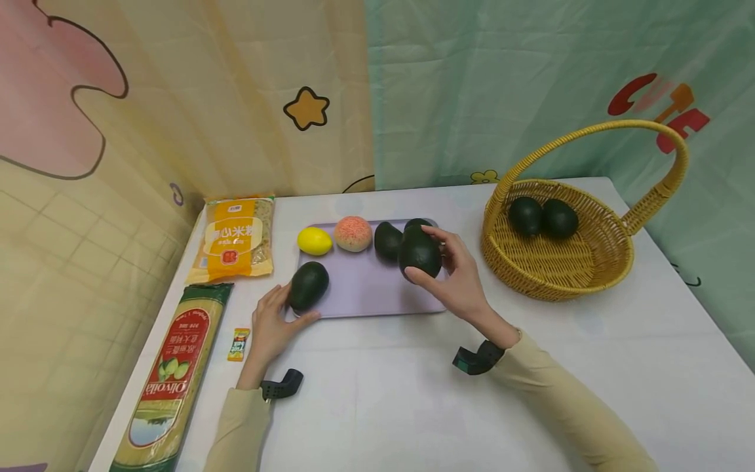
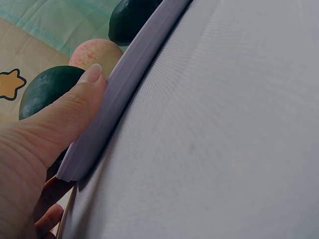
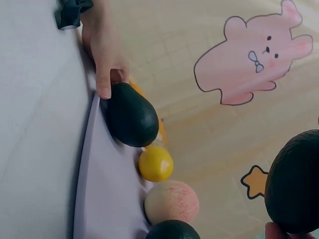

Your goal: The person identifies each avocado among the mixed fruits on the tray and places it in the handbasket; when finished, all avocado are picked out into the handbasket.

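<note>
My right hand (image 1: 459, 282) grips a dark green avocado (image 1: 419, 252) between thumb and fingers, over the right part of a lilac tray (image 1: 360, 288). At the tray's front left corner, my left hand (image 1: 276, 326) holds the edge, thumb along the front rim and fingers round the left side. Right beside it lies another avocado (image 1: 309, 286), also in the right wrist view (image 3: 132, 115). Along the tray's back sit a lemon (image 1: 314, 241), a peach (image 1: 352, 234) and an avocado (image 1: 387, 242). One more avocado (image 1: 416, 223) is mostly hidden behind the held one.
A wicker basket (image 1: 519, 275) with a tall handle stands at right, two avocados (image 1: 559, 219) inside. On the left lie a yellow grain bag (image 1: 236, 239), a spaghetti pack (image 1: 177, 367) and a small snack packet (image 1: 238, 345). Curtains (image 1: 436, 98) hang behind the white table (image 1: 383, 393).
</note>
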Demonstrator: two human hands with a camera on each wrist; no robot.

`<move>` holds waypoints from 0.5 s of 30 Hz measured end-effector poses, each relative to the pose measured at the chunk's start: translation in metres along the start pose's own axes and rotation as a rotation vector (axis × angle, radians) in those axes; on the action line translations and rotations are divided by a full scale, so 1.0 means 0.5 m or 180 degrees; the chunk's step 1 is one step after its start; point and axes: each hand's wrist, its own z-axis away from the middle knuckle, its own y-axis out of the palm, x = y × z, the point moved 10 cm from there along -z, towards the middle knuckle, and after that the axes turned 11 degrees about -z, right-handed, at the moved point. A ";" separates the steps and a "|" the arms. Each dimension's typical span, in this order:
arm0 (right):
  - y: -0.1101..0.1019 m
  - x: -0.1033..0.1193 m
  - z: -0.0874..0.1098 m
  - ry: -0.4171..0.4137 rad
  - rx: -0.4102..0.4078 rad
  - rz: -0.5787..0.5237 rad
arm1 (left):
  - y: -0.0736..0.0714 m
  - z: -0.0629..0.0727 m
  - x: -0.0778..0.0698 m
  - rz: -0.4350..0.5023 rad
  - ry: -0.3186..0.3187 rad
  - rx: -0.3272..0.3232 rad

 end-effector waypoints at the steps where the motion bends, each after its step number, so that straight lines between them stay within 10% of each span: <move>1: -0.009 0.000 0.000 -0.0013 -0.0027 -0.0062 | 0.000 0.000 0.000 0.0002 0.0002 0.0004; 15: -0.149 -0.039 0.018 0.0038 -0.0541 -0.0472 | -0.002 0.000 -0.003 -0.0002 -0.0019 0.0009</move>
